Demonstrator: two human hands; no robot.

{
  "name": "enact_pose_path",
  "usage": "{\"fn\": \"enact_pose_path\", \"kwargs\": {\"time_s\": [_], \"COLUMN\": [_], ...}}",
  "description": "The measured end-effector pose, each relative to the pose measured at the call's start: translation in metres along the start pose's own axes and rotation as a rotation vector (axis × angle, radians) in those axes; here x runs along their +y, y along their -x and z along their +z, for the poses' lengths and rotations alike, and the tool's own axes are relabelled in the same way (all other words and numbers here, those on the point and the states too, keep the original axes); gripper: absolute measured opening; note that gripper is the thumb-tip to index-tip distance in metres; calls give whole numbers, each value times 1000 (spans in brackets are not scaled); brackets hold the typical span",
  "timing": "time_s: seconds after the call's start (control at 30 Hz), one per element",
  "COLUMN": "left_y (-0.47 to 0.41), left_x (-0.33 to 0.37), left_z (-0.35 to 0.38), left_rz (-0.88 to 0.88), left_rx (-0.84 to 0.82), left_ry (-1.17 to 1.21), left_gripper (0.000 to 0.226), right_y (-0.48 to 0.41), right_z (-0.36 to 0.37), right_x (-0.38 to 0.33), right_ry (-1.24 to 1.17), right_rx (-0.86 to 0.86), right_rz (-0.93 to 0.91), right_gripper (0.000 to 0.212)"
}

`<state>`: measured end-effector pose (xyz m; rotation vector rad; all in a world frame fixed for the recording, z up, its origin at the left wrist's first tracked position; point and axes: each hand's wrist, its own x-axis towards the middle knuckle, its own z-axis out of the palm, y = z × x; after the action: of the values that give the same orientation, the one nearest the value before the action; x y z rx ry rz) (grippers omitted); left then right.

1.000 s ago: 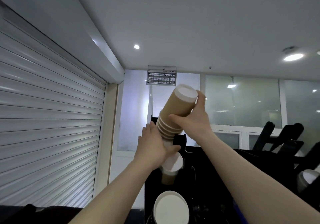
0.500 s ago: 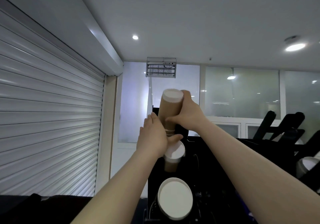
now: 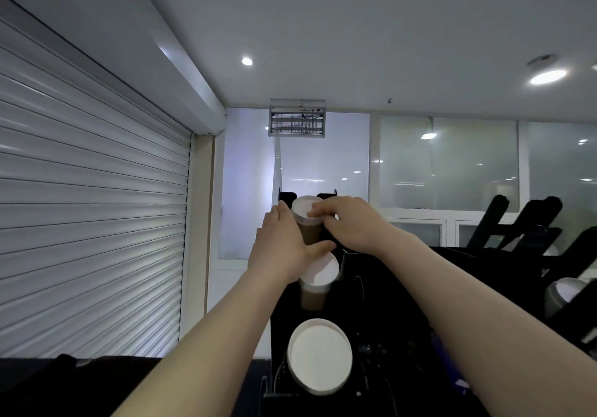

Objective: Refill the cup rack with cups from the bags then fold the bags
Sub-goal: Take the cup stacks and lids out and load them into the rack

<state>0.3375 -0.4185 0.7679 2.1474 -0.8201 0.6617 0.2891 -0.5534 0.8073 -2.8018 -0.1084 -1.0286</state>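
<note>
**Both hands on the cups at the top of the rack**

Head view: at frame centre my left hand (image 3: pixel 281 250) grasps the brown stack of cups (image 3: pixel 309 235), with my fingers up its left side and my thumb hooked across the front. My right hand (image 3: pixel 350 224) holds the stack's white end, fingertips on its flat face. The stack sits at the top of the black cup rack (image 3: pixel 358 290). Below it are a second cup (image 3: pixel 318 276) and, lower centre, a third cup (image 3: pixel 319 357). A roller shutter (image 3: pixel 90 222) fills the left.
</note>
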Motion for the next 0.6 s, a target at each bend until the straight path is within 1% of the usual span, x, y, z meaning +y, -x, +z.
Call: {"fn": "enact_pose_path", "kwargs": {"time_s": [0.07,0.13,0.23,0.3,0.33,0.37,0.4,0.43,0.47,0.5,0.53,0.57,0.6], "left_y": [1,2,4,6,7,9,12,14,17,21,25,30,35], "left_x": [1,2,2,4,5,5,5,4,2,-1,-5,-10,-15], "left_z": [-1,-2,-5,-7,-9,-10,-12,-13,-15,-16,-17,-18,-20], "left_rz": [-7,-14,-16,4,21,37,57,71,85,92,97,95,93], "left_rx": [-10,-14,-25,-24,-13,-3,10,14,6,-17,-37,-50,-46], "left_ry": [27,59,115,130,135,144,159,177,186,180,164,147,135], "left_gripper": [106,97,88,81,76,71,64,55,50,52,57,61,63], "right_y": [-3,-5,-5,-2,2,7,13,21,29,36,42,49,53], "right_z": [-3,-4,-4,-5,-6,-6,-7,-9,-11,-14,-16,-17,-17], "right_x": [-2,-6,-13,-16,-16,-16,-16,-19,-20,-22,-24,-26,-29], "right_ry": [93,143,49,27,31,12,-37,-105,-165,-200,-206,-191,-157], "right_rx": [-54,-67,-83,-118,-104,-49,46,155,230,239,175,61,-70], "right_rz": [2,50,95,70,46,21,1,-14,-22,-24,-19,-11,-1], "right_gripper": [40,41,37,35,38,42,42,38,32,27,27,34,47]}}
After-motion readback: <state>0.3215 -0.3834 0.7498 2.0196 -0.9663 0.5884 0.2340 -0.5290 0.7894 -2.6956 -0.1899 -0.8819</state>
